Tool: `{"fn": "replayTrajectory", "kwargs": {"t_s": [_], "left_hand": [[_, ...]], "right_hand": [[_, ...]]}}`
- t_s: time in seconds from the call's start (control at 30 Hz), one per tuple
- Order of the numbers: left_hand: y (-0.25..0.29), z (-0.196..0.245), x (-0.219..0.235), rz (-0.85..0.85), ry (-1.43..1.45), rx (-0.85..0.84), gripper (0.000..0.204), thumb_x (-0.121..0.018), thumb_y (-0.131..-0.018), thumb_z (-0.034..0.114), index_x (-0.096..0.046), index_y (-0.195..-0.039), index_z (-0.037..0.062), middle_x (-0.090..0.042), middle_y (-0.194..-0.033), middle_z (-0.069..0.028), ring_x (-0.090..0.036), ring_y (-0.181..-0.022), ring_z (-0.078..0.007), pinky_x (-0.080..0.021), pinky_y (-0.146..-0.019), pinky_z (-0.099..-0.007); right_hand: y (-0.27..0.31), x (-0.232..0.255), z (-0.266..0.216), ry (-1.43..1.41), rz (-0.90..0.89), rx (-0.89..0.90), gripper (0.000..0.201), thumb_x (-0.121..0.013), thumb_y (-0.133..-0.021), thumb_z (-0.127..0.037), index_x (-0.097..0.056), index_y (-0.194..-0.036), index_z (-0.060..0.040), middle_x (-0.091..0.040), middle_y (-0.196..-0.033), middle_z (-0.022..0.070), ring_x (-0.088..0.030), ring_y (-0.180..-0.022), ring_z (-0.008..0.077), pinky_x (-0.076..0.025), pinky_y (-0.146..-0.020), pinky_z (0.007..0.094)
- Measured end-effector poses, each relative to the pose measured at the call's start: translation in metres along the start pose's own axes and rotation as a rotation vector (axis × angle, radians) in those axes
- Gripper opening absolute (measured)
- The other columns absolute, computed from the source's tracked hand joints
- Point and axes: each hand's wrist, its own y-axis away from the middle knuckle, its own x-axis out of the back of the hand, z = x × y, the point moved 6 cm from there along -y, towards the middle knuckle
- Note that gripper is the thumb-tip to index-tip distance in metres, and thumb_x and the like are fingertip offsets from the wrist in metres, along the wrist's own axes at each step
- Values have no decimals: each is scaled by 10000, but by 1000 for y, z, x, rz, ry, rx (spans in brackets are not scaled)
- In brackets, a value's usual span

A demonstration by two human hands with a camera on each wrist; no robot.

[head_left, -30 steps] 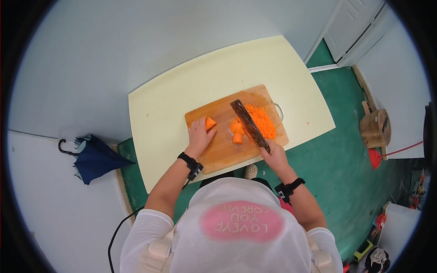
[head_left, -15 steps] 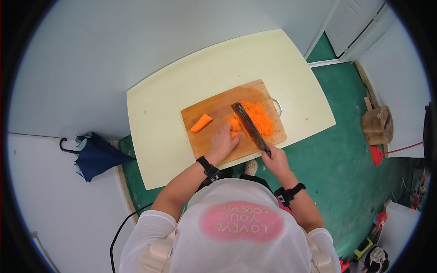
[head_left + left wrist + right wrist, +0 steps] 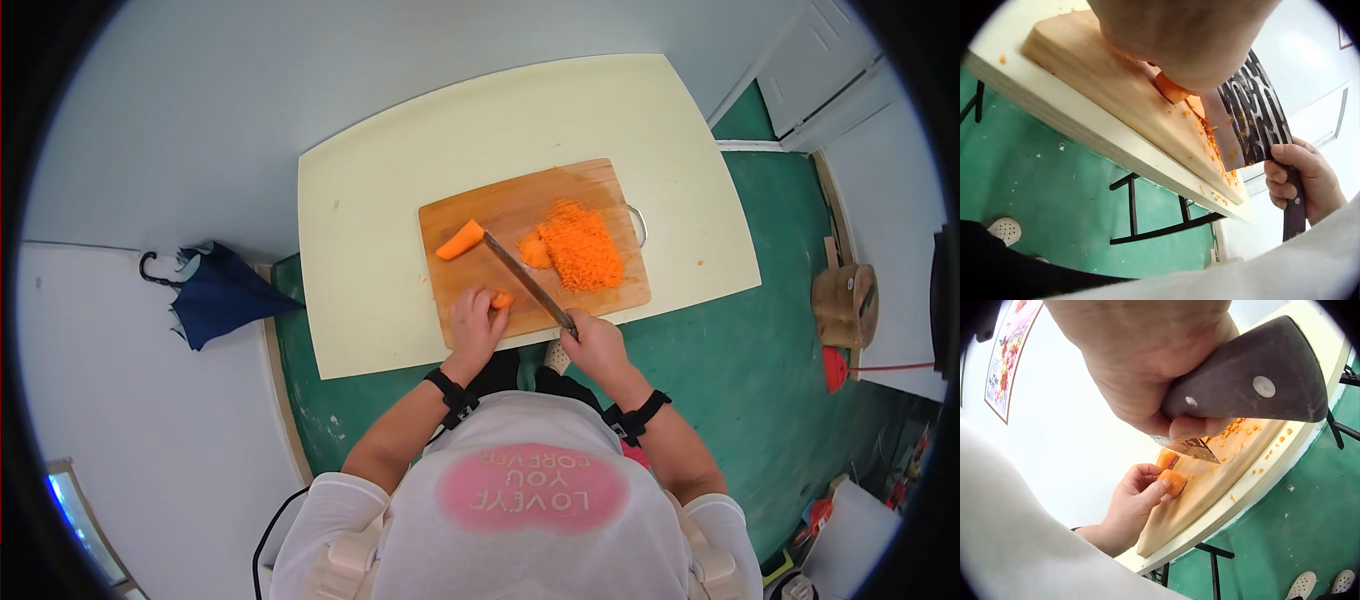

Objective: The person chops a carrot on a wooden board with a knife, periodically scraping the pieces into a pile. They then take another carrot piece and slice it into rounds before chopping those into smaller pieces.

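Note:
My right hand [image 3: 597, 345] grips a cleaver [image 3: 528, 277] by its dark riveted handle [image 3: 1247, 381]. The blade stands nearly on edge across the middle of the wooden cutting board [image 3: 515, 190], its tip close to a long carrot chunk [image 3: 460, 240]. Left of the blade, my left hand [image 3: 475, 322] pinches a short carrot piece [image 3: 1174, 481] between thumb and fingers, low over the board's near side. To the right of the blade lie a pale orange carrot piece [image 3: 534, 252] and a heap of finely chopped carrot [image 3: 590, 250].
The board rests on a cream table [image 3: 370, 210], its metal handle [image 3: 641, 226] at the right. Carrot crumbs [image 3: 1262, 470] dot the table's near edge. A blue umbrella [image 3: 232, 293] leans at the left wall; a round wooden block [image 3: 845, 303] stands on the floor at right.
My left hand has let go of the long chunk, taken the short carrot piece from beside the heap and brought it left. The cleaver has swung left, away from the chopped carrot.

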Motion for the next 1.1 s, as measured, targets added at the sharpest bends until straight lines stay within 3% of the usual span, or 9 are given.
{"fn": "replayTrajectory", "kwargs": {"t_s": [0.2,0.27,0.47,0.63,1.1], "left_hand": [[7,-4,4,70,75,70,345,-714,-739,155,-543,-1027,71,-553,-1048,-131,-538,-973,-330,-416,-802,-414],[8,-2,6,99,88,95,328,-717,-738,144,-551,-1010,68,-553,-1044,-134,-541,-966,-330,-424,-795,-409],[10,-3,-3,115,182,120,258,-695,-724,34,-600,-964,31,-561,-1036,-158,-550,-949,-338,-463,-787,-403],[11,-7,-3,83,211,182,351,-686,-690,3,-638,-1037,18,-568,-1070,-172,-546,-991,-371,-469,-853,-406],[11,-4,-8,144,247,149,336,-697,-674,-20,-649,-1005,16,-564,-1076,-178,-554,-996,-373,-476,-852,-404]], "right_hand": [[1,-3,-12,146,-85,47,244,-586,-815,-203,-627,-996,-45,-643,-694,180,-643,-659,347,-514,-610,447],[3,0,-20,193,-53,105,193,-600,-814,-204,-616,-928,-49,-641,-686,168,-639,-631,336,-512,-575,443],[12,6,-48,247,-37,218,162,-601,-811,-166,-591,-941,-70,-632,-684,159,-635,-626,325,-502,-549,426],[13,-3,-50,340,-58,214,147,-593,-822,-160,-577,-934,-64,-628,-691,139,-629,-604,310,-500,-521,412],[4,-1,-62,486,-122,259,54,-549,-797,-92,-530,-830,-54,-596,-623,129,-631,-536,282,-500,-463,377]]}}
